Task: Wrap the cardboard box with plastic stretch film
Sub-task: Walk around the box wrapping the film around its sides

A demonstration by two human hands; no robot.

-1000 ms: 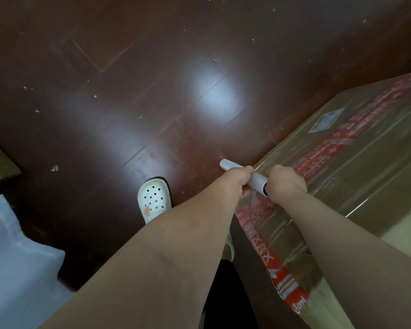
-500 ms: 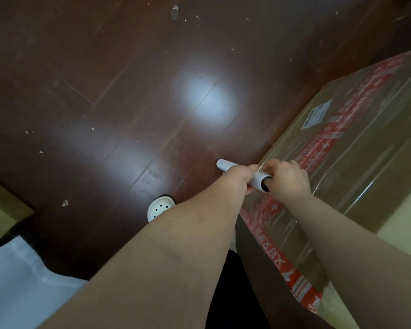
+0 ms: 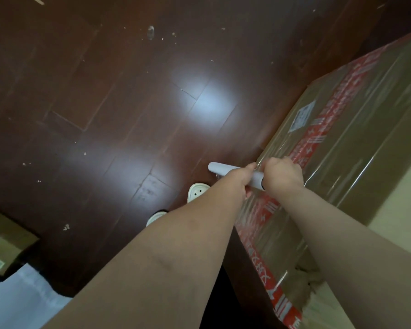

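Floorboards (image 3: 105, 103) of dark glossy wood fill most of the view, and on them at the right stands one large cardboard box (image 3: 370, 143), sheathed in clear film, crossed by one red tape band (image 3: 316, 138) with white writing too blurred to read, beside one small white label (image 3: 301, 116). At its near top edge both hands grip one white stretch-film roll (image 3: 220, 167) level, the left hand (image 3: 239, 178) and right hand (image 3: 282, 173) with fingers curled shut around it. Two white perforated clogs (image 3: 197, 189) show below, and one smaller open carton (image 3: 7, 241) sits at the left edge, its contents unclear.

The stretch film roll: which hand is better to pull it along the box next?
Probably the right hand: it grips the roll's end right at the box corner where the film meets it. The left hand holds farther out, over the floor.
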